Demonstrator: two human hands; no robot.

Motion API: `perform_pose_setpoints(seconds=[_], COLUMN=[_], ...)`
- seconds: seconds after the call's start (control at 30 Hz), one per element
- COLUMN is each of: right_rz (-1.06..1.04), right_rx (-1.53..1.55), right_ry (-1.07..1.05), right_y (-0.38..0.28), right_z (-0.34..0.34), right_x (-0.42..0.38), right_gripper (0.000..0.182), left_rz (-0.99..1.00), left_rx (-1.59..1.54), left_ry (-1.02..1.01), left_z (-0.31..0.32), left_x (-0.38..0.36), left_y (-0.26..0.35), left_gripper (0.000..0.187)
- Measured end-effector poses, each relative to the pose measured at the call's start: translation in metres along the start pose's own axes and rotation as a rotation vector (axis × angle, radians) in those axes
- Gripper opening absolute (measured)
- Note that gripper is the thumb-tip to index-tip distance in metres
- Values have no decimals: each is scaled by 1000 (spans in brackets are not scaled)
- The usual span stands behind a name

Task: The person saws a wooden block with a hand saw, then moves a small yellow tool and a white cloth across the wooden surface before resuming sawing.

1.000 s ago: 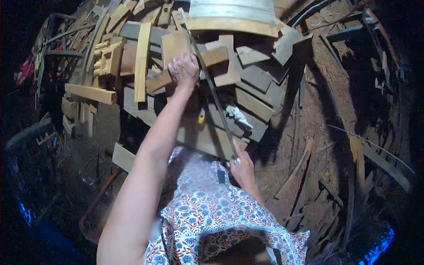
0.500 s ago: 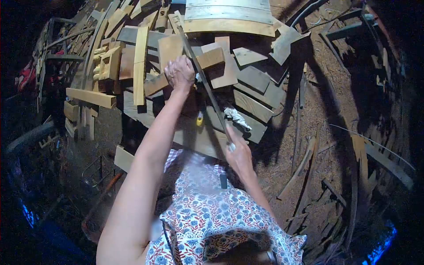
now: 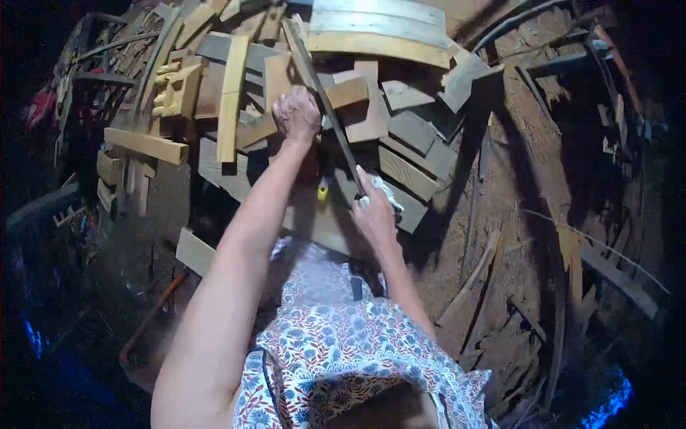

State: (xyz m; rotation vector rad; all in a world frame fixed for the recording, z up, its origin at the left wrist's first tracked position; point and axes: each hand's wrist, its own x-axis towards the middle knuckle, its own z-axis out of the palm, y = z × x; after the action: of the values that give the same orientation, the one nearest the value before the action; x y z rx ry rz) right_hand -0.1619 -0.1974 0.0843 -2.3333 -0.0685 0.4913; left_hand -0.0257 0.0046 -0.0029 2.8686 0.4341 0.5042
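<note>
My left hand (image 3: 296, 114) is closed over a wooden block (image 3: 347, 93), which lies slantwise across the pile of boards. In my right hand (image 3: 375, 214) is the near end of what looks like a long hand saw (image 3: 330, 111). Its narrow dark blade crosses the block just right of my left hand and points away from me. My fingers hide the saw's handle. Beside my right hand lies a crumpled white scrap (image 3: 386, 191), partly covered by it. A small yellow-handled tool (image 3: 322, 193) rests on the boards between my forearms.
Loose boards and offcuts surround the work, including a long pale strip (image 3: 231, 100) and a notched block (image 3: 180, 89) on the left. A pale planked piece (image 3: 375, 39) stands at the far side. Wood scraps lie on the brown ground (image 3: 514, 164) to the right.
My right hand has pushed forward and away from me with the saw, coming up beside the white scrap. My left hand stays on the block. The whole view has shifted slightly.
</note>
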Motion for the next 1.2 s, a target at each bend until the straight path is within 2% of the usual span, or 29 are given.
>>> perform_pose_setpoints(seconds=[0.03,0.07,0.1,0.17,0.27,0.3,0.33,0.43,0.47,0.53,0.6,0.67,0.83,0.97,1.03,1.07,1.1,1.13,1.2], right_rz=[-29,15,7,93,168,22,20,64,67,168,169,16,-23,-47,199,216,186,141,126], right_rx=[4,40,-24,48,7,16,8,-94,-85,-24,34,90,34,7,-24,-28,-14,-6,-30], right_ry=[19,-19,8,-54,-104,32,43,-22,-6,-140,-121,2,32,77,-120,-140,-91,-29,-33], right_y=[2,8,14,43,33,37,39,38,33,26,19,23,-4,12,21,23,22,23,26], right_z=[8,8,8,1,-11,-6,-12,-33,-38,-46,-36,-15,12,7,1,4,4,3,-10], right_x=[2,-10,-30,-98,-97,-85,-82,-81,-88,-101,-104,-92,-3,-60,-103,-108,-105,-95,-81], right_gripper=[65,66,68,69,68,67,67,67,67,66,63,63,63,64,69,69,70,71,70], left_rz=[-33,-20,-49,-72,-79,-115,-124,-93,-75,-51,-23,-46,15,-67,-64,-43,-65,-68,-134], left_rx=[10,-4,-2,-23,-21,-4,-18,18,22,21,33,38,37,-18,-15,-9,4,-4,13], left_ry=[14,120,81,50,74,39,56,61,57,44,48,7,4,40,90,120,34,32,23], left_z=[-5,-2,-3,-2,0,2,3,3,0,1,0,-3,-4,2,8,10,13,14,16], left_x=[0,0,3,1,4,8,11,10,6,4,1,1,-1,2,4,-2,0,6,14], left_y=[4,5,9,6,4,2,1,-2,0,4,2,0,-2,1,0,-3,-5,-6,-8], left_gripper=[17,18,19,22,23,23,24,24,24,24,22,21,18,20,21,22,23,23,24])
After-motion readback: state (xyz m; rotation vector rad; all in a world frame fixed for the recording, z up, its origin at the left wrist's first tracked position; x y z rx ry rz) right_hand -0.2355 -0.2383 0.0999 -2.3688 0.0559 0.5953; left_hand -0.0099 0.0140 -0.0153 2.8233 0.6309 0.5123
